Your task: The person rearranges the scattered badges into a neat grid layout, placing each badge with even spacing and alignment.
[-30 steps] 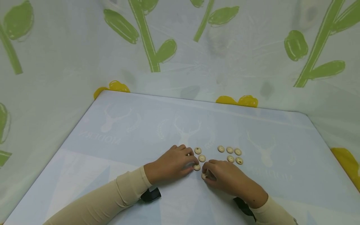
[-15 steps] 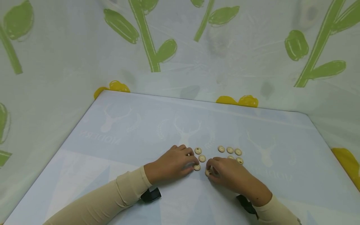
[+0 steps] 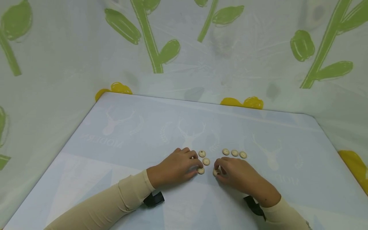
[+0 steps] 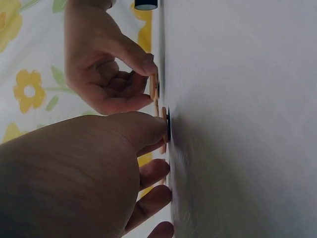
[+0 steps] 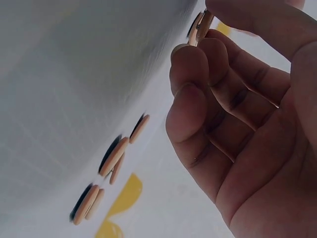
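Small round wooden discs with drawn faces lie on the cloth. In the head view my left hand (image 3: 173, 167) pinches one disc (image 3: 201, 171) at its near edge; the left wrist view shows this disc (image 4: 164, 131) standing close to the surface between thumb and finger. To the right, my right hand (image 3: 242, 175) pinches another disc (image 3: 216, 172) between thumb and fingertip. That disc (image 5: 205, 26) appears edge-on in the right wrist view, partly covered by the thumb. Just beyond my left fingertips lie two loose discs, an upper one (image 3: 202, 153) and a lower one (image 3: 206, 161).
A row of three discs, with its middle disc (image 3: 234, 153), lies beyond my right hand. More discs (image 5: 114, 156) show beside that hand in the right wrist view. The pale blue tablecloth (image 3: 149, 127) ends at a leaf-printed curtain (image 3: 184, 83) behind.
My right hand has slid away from the left hand, to the right and slightly farther off, with its disc. It now covers two discs seen earlier. The left hand stays put.
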`<state>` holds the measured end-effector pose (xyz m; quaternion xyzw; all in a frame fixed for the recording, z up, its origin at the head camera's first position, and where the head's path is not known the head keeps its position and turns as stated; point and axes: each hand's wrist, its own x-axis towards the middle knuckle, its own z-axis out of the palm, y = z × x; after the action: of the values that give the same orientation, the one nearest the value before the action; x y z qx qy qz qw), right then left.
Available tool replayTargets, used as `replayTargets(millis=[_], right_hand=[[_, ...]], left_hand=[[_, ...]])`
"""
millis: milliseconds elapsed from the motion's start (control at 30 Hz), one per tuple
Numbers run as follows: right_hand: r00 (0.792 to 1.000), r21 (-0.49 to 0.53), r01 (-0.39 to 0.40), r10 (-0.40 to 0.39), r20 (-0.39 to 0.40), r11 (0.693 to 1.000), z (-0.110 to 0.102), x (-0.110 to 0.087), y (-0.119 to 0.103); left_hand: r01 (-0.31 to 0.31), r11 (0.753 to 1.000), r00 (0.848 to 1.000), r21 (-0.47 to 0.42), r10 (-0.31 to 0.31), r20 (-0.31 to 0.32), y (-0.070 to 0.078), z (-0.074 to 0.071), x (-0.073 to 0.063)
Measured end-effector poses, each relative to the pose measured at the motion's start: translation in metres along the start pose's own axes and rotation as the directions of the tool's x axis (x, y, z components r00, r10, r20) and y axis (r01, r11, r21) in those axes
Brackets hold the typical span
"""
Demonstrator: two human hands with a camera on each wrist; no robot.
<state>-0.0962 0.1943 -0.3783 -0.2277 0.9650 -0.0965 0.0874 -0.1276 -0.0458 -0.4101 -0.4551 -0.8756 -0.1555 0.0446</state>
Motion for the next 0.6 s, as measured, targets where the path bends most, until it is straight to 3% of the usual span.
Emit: replayTargets(millis=[600], right_hand=[[0.998, 0.007, -0.068, 0.068, -0.004, 0.998, -0.002, 0.004, 0.014]], left_hand=[[-0.001, 1.000, 1.000, 0.014, 0.001, 0.009, 0.000, 0.000, 0.000]])
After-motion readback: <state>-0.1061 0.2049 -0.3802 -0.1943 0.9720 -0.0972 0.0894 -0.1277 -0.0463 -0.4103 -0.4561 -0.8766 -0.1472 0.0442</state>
